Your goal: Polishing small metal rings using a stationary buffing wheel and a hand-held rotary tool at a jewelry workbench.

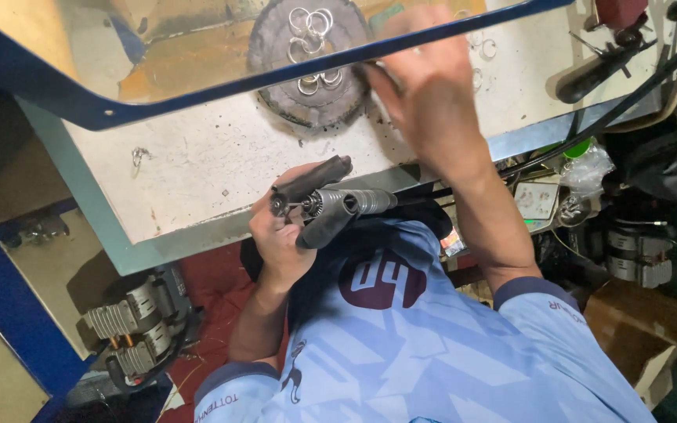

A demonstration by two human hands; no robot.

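Fingers (389,78) of the right hand (429,94) are bunched at the right edge of the dark round pad (307,110), seemingly pinching something thin, though motion blur hides exactly what. The pad lies on the white bench (197,164), partly behind a blue-framed pane (197,86), with small wire rings (311,31) lying loose on its top. The left hand (280,235) waits at the bench's near edge, fingers curled tight round a metal handpiece (346,204) and a dark handle (319,172) together. Working well here probably means approaching low and from the side, so neighbouring rings are not knocked, and keeping the handpiece's tip pointed away from the reaching wrist, its cable slack.
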